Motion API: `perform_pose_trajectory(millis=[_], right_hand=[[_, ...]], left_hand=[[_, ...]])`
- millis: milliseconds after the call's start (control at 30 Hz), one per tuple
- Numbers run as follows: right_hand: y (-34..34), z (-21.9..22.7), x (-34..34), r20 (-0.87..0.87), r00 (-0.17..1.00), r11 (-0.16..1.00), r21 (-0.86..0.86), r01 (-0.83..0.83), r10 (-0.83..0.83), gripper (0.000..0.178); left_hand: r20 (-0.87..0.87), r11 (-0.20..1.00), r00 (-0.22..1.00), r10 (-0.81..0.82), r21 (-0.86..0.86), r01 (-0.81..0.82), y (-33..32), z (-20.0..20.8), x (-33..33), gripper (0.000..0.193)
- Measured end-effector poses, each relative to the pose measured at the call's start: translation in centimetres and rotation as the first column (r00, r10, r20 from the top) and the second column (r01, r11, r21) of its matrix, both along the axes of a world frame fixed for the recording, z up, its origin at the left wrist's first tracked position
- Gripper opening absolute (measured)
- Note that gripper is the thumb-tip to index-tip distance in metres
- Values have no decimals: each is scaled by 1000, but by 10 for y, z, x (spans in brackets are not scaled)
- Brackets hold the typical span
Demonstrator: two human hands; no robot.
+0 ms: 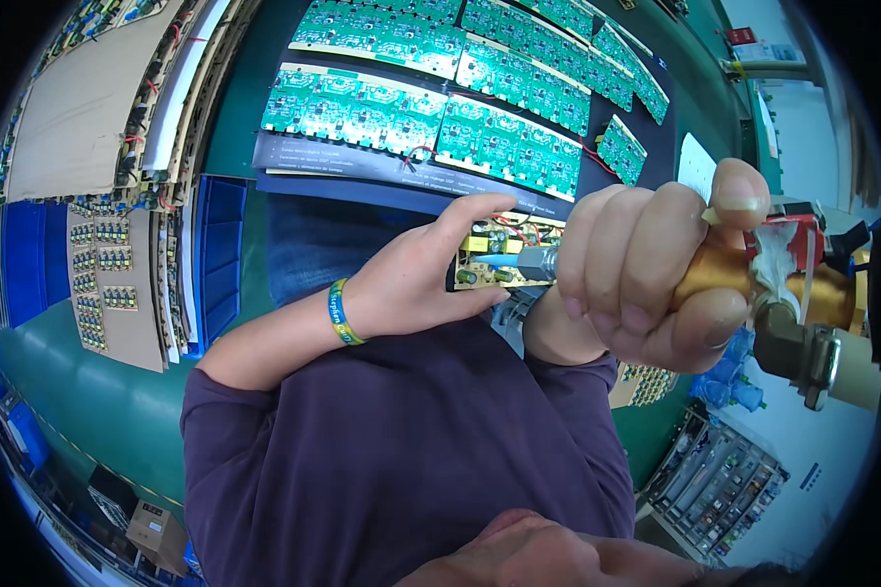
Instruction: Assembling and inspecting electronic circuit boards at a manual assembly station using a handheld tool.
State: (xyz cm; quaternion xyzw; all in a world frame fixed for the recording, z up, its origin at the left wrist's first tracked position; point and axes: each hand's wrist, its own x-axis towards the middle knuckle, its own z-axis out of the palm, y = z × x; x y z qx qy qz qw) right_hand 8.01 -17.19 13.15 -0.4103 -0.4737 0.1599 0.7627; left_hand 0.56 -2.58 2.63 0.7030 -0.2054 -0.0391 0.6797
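My left hand [406, 264] grips a small circuit board [475, 277] by its edges between thumb and fingers. Yellow and green parts and red wires stand on the board's upper side. Wrapped in a fist, my right hand [646, 264] holds an orange-bodied glue gun [820, 297] with a red block and whitish smears near its back end. Its metal nozzle [535, 262], tipped in light blue, lies over the board. The board's right end is partly hidden behind the nozzle and my right hand.
Several green circuit board panels [352, 108] lie in rows on a dark sheet ahead. One small separate board [622, 152] lies right of them. Stacked cardboard sheets [78, 98] with boards stand at the left, near blue bins [220, 254]. A thick beige hose fitting [832, 364] joins the gun.
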Motion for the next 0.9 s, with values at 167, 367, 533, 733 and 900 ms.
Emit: perform_pose_trajectory(millis=[167, 367, 533, 733, 900], right_hand=[[-2, 1, 5, -10, 993, 993, 23, -114, 115, 48], [-2, 0, 2, 8, 997, 996, 24, -81, 81, 48], [0, -2, 1, 24, 998, 998, 43, -51, 50, 48], [5, 1, -3, -34, 997, 998, 18, 65, -65, 53], [15, 3, -15, -114, 972, 970, 106, 219, -207, 65]], left_hand=[[16, 1000, 1000, 10, -9, -10, 0, 1, -1, 77], [-19, 1000, 1000, -1, -8, 1, -2, -1, -2, 77], [-40, 1000, 999, -13, -11, 13, -2, 0, -2, 76], [-25, 1000, 1000, 0, 11, 0, 2, -3, 1, 76], [-1, 996, 1000, 27, 81, -26, 5, -1, -3, 73]])
